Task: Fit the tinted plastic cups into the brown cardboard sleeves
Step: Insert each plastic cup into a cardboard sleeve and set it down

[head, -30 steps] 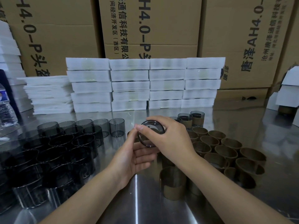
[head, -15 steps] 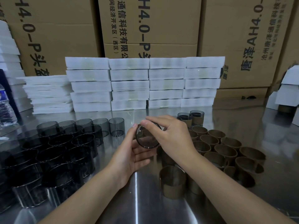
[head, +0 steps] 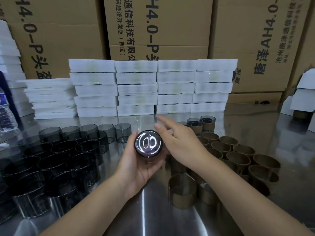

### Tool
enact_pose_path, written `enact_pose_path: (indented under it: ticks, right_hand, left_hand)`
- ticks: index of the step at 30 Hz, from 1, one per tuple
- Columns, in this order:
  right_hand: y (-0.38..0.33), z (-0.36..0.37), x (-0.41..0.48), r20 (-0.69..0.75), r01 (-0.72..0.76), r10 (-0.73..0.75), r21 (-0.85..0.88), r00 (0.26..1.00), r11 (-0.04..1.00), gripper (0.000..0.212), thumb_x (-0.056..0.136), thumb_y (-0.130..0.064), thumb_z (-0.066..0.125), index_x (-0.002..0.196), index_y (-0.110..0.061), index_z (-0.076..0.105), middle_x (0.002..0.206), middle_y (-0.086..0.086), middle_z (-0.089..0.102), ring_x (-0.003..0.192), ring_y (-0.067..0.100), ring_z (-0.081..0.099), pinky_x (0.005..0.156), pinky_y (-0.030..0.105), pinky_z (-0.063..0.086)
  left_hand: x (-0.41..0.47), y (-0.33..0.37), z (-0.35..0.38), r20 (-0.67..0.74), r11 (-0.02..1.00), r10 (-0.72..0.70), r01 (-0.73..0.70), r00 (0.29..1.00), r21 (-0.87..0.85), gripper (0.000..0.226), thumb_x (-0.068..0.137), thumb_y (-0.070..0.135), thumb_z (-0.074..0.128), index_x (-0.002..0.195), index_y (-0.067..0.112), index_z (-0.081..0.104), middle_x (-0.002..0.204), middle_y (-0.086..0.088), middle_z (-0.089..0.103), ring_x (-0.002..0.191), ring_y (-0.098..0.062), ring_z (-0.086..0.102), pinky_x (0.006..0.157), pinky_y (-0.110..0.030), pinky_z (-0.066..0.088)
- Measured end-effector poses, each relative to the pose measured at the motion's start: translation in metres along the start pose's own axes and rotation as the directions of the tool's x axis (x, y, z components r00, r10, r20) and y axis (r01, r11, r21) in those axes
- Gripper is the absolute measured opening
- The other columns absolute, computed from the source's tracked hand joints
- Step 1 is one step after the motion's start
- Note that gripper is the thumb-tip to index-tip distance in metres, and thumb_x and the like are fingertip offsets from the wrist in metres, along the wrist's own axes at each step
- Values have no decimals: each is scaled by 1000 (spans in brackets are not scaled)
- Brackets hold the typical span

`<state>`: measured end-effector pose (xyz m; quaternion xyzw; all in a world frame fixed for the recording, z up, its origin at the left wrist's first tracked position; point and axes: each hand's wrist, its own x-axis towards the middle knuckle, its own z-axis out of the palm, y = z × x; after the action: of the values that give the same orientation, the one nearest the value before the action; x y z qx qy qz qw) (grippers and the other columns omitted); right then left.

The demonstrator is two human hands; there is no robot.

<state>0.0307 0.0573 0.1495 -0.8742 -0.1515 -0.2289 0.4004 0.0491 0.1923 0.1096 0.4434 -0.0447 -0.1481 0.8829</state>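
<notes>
My left hand (head: 136,169) holds a tinted plastic cup (head: 148,144) above the middle of the table, its glossy round end turned toward me. A cardboard sleeve may sit round the cup; my fingers hide it. My right hand (head: 180,143) hovers just right of the cup with fingers loosely spread, holding nothing. Several bare tinted cups (head: 68,150) stand on the left. Several empty brown cardboard sleeves (head: 237,157) stand on the right. Two sleeved cups (head: 202,124) stand behind the sleeves.
The work surface is a shiny steel table (head: 143,218). Stacks of white foam trays (head: 153,87) line the back, with big cardboard boxes (head: 156,28) behind. A water bottle (head: 5,114) stands at the far left. White boxes (head: 305,92) sit at the far right.
My right hand has let go of the cup and drawn away to the right. The left hand now holds the cup alone, turned so its end faces me.
</notes>
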Motion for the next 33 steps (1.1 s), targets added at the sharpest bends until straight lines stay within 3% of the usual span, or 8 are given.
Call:
enact_pose_path:
  ticks: [3,8,12,15,19,21,28,33]
  right_hand:
    - [-7,-10,-2,16,11,-7,-224,1000,975,27,92,-54,47,97,-28,52,63,-7,57,60,4,55,57,28,40]
    - [-14,-15,-9,308,84,116,-566,944,820,58,86,-56,51,46,-15,44,40,-3,46,48,9,46,47,25,33]
    - [-12,-12,-13,480,63,277,-578,833,814,52,80,-59,54,48,-18,61,47,-9,64,57,9,67,54,22,45]
    - [-15,-12,-14,478,127,227,-600,848,789,52,70,-69,60,60,-19,69,47,-7,60,61,10,64,53,24,44]
    - [-18,0,-19,572,253,139,-551,808,795,39,76,-58,67,101,-29,73,91,-7,68,81,11,55,69,28,46]
    - [-19,5,-20,592,327,58,-520,804,789,24,84,-45,64,92,-24,71,85,-6,66,79,13,53,73,31,43]
    - [-14,-3,-12,296,162,-2,-518,955,840,26,88,-38,52,78,-15,59,79,0,56,78,21,55,53,25,32]
    - [-11,-4,-7,2,1,0,-383,1000,924,39,89,-48,55,62,-22,44,66,-9,47,64,7,44,51,13,29]
  left_hand:
    - [1,2,-2,-64,999,23,-26,998,-48,55,89,60,48,102,10,69,90,-13,76,70,-20,73,57,-27,60]
    - [1,6,-4,-212,989,55,-83,976,-125,57,91,59,49,99,5,64,74,-18,73,61,-24,71,45,-26,57]
    - [2,8,-7,-276,979,80,-127,958,-158,54,92,57,49,100,6,62,67,-15,72,68,-27,70,52,-27,60]
    - [2,8,-7,-285,979,90,-138,954,-152,53,92,55,50,106,5,61,67,-16,71,73,-30,69,48,-26,58]
    - [3,8,-6,-299,979,112,-157,948,-133,53,91,54,53,114,8,61,69,-16,73,63,-30,72,58,-40,61]
    - [4,8,-8,-313,979,122,-165,942,-116,53,91,55,51,120,11,60,68,-15,73,59,-29,72,63,-38,57]
    - [5,11,-11,-340,982,87,-139,936,-130,60,91,59,45,130,14,55,99,-17,72,58,-28,72,52,-31,58]
    - [3,9,-10,-308,990,73,-107,948,-93,64,88,67,44,128,19,58,105,-15,72,70,-29,74,47,-26,57]
